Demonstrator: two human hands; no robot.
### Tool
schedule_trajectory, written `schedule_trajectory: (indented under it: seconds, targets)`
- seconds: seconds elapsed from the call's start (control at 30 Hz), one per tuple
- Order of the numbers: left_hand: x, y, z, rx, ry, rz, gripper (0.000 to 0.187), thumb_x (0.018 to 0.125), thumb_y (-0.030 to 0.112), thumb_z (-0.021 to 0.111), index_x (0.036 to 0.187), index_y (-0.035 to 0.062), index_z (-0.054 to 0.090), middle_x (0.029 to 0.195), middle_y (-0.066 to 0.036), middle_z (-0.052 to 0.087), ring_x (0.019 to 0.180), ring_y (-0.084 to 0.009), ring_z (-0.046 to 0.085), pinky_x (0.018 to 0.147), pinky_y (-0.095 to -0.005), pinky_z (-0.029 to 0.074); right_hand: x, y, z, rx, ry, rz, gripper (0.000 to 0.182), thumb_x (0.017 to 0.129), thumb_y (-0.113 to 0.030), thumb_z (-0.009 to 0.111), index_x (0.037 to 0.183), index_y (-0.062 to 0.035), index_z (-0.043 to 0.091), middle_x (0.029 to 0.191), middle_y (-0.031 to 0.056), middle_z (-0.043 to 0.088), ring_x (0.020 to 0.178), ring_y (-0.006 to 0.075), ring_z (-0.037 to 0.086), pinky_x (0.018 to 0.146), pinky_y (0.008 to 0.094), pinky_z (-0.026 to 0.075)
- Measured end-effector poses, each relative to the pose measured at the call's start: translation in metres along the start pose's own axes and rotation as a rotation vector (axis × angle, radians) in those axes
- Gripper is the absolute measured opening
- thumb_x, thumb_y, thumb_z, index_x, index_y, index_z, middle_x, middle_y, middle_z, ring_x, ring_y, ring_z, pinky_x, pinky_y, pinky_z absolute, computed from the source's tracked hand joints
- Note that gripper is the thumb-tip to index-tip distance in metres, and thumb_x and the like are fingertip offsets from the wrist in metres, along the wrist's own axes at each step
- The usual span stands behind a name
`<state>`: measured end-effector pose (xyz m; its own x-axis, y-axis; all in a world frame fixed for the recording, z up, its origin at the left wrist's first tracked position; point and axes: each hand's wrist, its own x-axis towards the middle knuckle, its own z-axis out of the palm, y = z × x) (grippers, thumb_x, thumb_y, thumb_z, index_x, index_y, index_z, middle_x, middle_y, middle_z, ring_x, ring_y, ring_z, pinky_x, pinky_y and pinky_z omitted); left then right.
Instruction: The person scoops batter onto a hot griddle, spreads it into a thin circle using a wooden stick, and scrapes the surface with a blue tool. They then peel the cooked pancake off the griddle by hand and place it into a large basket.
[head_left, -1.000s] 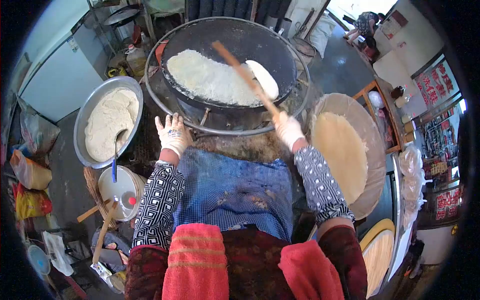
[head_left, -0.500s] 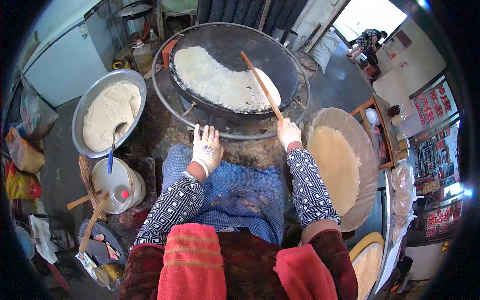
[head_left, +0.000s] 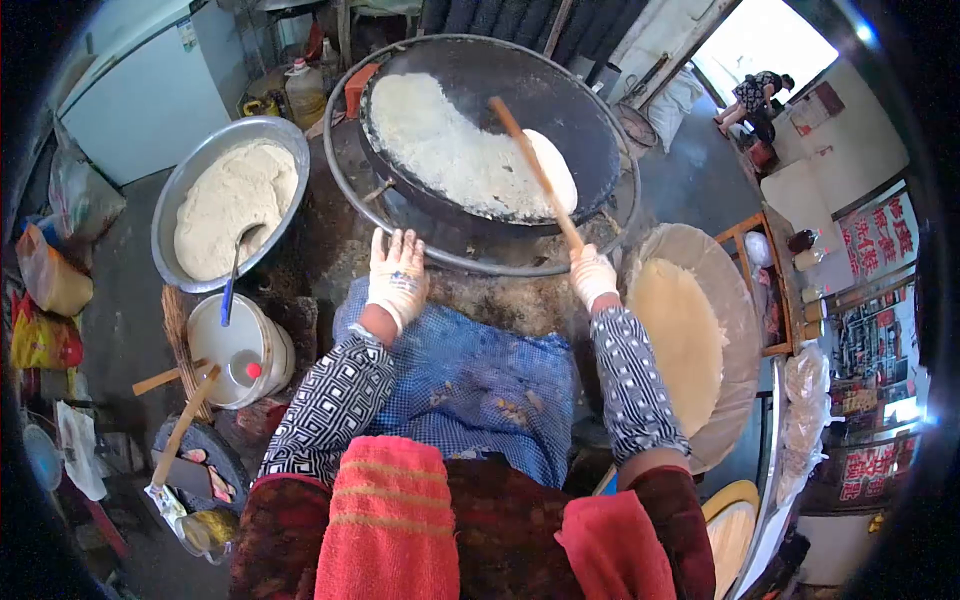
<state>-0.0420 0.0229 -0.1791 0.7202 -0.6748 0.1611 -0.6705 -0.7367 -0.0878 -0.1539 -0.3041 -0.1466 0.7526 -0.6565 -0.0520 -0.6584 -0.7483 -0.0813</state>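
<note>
Left hand (head_left: 398,285) has shifted leftward along the round metal ring (head_left: 500,270)

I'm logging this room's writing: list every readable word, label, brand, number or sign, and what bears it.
No text reads clearly.
Upper sign on the right: red characters, too blurred.
Lower sign: red characters, too blurred.
Left glove: blue print, too small.
Sticker on the white cabinet: too small.

Glaring, overexposed doorway (head_left: 768,48) at upper right; black corners, fisheye distortion.
</note>
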Motion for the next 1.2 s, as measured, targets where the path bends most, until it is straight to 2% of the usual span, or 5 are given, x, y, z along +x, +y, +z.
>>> schedule_trajectory:
  seconds: [0.13,0.2,0.67,0.83,1.2]
  targets:
    - [0.002,-0.012,0.002,0.010,-0.014,-0.035,0.058,0.085,0.036,0.053,0.132,0.0035,0.048,0.140,-0.014,0.046,0.135,-0.0291,0.037,0.114,-0.0579,0.005,0.010,0.000,0.002,0.020,0.135,-0.032,0.037,0.094,-0.042,0.043,0.098,-0.0068,0.057,0.088,0.0252,0.065,0.086,0.0427,0.063,0.074,0.0514,0.050]
    - [0.006,-0.018,0.002,-0.018,-0.040,-0.059,0.056,0.086,0.036,0.052,0.132,0.0042,0.048,0.140,-0.013,0.046,0.135,-0.0278,0.036,0.114,-0.0577,0.005,-0.017,-0.017,-0.015,0.061,0.090,-0.269,0.036,0.094,-0.041,0.044,0.097,-0.0066,0.056,0.086,0.0254,0.065,0.084,0.0422,0.064,0.073,0.0523,0.050]
    - [0.021,-0.042,-0.027,0.143,-0.177,-0.284,0.057,0.092,0.038,0.043,0.139,0.0067,0.042,0.149,-0.011,0.035,0.138,-0.0288,0.030,0.113,-0.0582,0.002,-0.016,-0.008,-0.012,0.117,0.052,0.031,0.039,0.095,-0.039,0.039,0.097,-0.0052,0.059,0.089,0.0255,0.065,0.088,0.0411,0.063,0.078,0.0506,0.049]
    - [0.001,0.024,-0.021,-0.152,-0.076,0.019,0.064,0.085,0.041,0.052,0.135,0.0008,0.044,0.140,-0.017,0.044,0.135,-0.0313,0.035,0.111,-0.0615,0.008,-0.022,-0.026,-0.008,0.018,0.004,-0.025,0.040,0.095,-0.040,0.040,0.101,-0.0047,0.057,0.092,0.0244,0.066,0.089,0.0406,0.064,0.080,0.0506,0.048]
    - [0.000,0.005,-0.003,-0.006,-0.122,-0.043,0.071,0.085,0.041,0.053,0.139,-0.0015,0.037,0.148,-0.017,0.034,0.140,-0.0314,0.026,0.114,-0.0576,0.003,-0.010,0.005,0.008,-0.010,0.057,-0.021,0.036,0.093,-0.041,0.046,0.098,-0.0059,0.054,0.083,0.0233,0.065,0.079,0.0428,0.063,0.072,0.0532,0.049]
